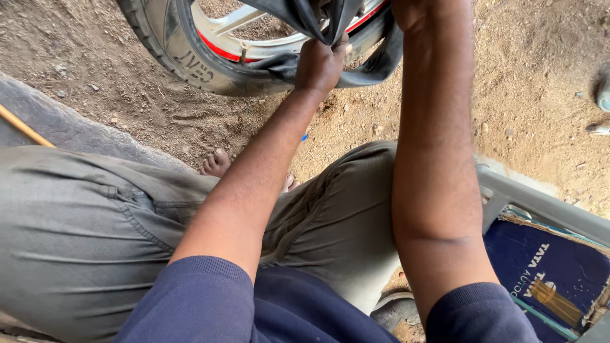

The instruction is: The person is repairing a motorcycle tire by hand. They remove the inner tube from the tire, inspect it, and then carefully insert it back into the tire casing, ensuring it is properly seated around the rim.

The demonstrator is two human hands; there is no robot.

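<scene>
A motorcycle wheel with a black tyre (166,51), a white rim (219,26) and a red stripe stands on the dirt at the top of the head view. A black rubber inner tube (298,16) hangs out of the tyre. My left hand (321,63) is clenched on a fold of that tube at the tyre's lower edge. My right hand (416,13) reaches to the tube's right part near the top edge; its fingers are cut off by the frame. My knees in grey trousers (95,216) fill the lower half.
Brown dirt ground (527,76) with small stones surrounds the wheel. My bare toes (216,162) show below the tyre. A grey seat frame (540,203) with blue cardboard (553,267) lies at the lower right. A yellow stick (22,126) crosses the left edge.
</scene>
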